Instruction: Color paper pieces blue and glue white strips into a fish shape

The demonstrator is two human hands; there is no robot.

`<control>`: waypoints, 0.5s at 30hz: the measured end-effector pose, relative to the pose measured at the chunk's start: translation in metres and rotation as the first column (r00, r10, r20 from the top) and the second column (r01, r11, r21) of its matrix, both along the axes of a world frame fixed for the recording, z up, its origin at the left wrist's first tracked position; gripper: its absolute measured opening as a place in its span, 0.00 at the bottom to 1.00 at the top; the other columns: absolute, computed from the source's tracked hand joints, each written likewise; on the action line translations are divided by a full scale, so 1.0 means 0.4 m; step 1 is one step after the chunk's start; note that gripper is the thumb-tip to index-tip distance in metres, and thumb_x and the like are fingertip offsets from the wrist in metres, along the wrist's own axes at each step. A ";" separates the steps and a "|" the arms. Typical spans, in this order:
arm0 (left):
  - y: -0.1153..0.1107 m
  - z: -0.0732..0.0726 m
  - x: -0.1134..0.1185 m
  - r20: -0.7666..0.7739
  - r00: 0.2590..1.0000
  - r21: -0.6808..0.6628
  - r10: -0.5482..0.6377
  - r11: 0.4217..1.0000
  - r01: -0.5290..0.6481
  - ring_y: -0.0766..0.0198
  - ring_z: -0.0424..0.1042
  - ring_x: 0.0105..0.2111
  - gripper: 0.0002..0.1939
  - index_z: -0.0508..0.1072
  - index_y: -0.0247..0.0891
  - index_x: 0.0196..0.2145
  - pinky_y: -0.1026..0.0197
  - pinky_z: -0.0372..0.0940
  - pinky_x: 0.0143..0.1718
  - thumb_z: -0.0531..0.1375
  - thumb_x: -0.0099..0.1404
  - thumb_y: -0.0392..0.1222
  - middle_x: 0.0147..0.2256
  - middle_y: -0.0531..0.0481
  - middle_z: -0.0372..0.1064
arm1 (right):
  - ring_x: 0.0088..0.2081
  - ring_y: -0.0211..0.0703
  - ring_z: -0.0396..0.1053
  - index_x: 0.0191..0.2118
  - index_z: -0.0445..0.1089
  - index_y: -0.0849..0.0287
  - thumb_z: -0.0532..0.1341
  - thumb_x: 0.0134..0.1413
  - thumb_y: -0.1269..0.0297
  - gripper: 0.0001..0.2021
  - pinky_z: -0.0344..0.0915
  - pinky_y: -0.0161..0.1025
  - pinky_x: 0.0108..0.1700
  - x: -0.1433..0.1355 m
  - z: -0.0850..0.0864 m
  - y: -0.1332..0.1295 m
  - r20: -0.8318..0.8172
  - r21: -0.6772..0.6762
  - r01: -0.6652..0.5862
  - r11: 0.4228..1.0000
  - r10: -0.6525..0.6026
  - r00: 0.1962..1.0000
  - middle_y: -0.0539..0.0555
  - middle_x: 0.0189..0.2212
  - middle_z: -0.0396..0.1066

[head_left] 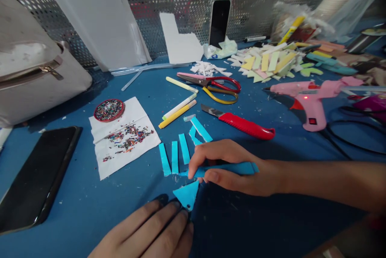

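My right hand (229, 165) is closed around a slim blue pointed tool (238, 168), held like a pen; its exact kind is unclear. The tool's tip points left, beside the lower ends of several upright blue strips (175, 157). Just below that tip lies a blue triangular piece (187, 195) with a small dark spot near its lower corner. My left hand (153, 230) lies flat on the table, fingers stretched out, fingertips at the triangle's lower edge. More blue pieces (201, 129) lie above my right hand.
A red-handled cutter (247, 124), scissors (223, 85) and a pink glue gun (307, 93) with a lit red light lie beyond my right hand. Leftward are white paper with beads (129, 141), a red dish (109, 110) and a phone (39, 173). Pale scraps (271, 62) heap behind.
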State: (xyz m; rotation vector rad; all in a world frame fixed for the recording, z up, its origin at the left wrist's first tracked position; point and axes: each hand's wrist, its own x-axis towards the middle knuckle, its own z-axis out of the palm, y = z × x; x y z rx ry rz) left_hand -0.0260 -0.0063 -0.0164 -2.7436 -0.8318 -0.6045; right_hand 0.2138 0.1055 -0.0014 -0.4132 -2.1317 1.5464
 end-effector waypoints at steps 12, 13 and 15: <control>0.006 -0.023 0.012 0.151 0.988 0.065 0.042 0.997 -0.052 0.72 0.72 0.36 0.15 0.78 0.44 0.40 0.62 0.54 0.62 0.52 0.73 0.32 0.33 0.60 0.74 | 0.27 0.33 0.63 0.37 0.70 0.64 0.58 0.61 0.62 0.10 0.58 0.30 0.29 0.008 -0.015 -0.005 0.053 0.049 -0.055 0.997 0.052 0.997 0.50 0.27 0.68; 0.005 -0.022 0.013 0.140 0.988 0.034 0.067 0.997 -0.073 0.72 0.71 0.36 0.15 0.78 0.44 0.41 0.63 0.54 0.62 0.52 0.73 0.33 0.34 0.59 0.74 | 0.28 0.33 0.63 0.38 0.70 0.64 0.58 0.61 0.62 0.10 0.58 0.30 0.30 0.006 -0.013 -0.005 0.075 0.045 -0.046 0.998 0.042 0.996 0.51 0.28 0.69; 0.001 -0.018 0.012 0.113 0.989 -0.017 0.095 0.995 -0.093 0.70 0.71 0.38 0.15 0.77 0.45 0.44 0.62 0.52 0.62 0.52 0.73 0.34 0.36 0.58 0.74 | 0.29 0.32 0.63 0.40 0.70 0.64 0.59 0.61 0.61 0.10 0.58 0.30 0.31 0.003 -0.009 -0.004 0.103 0.037 -0.043 0.998 0.039 0.994 0.50 0.30 0.70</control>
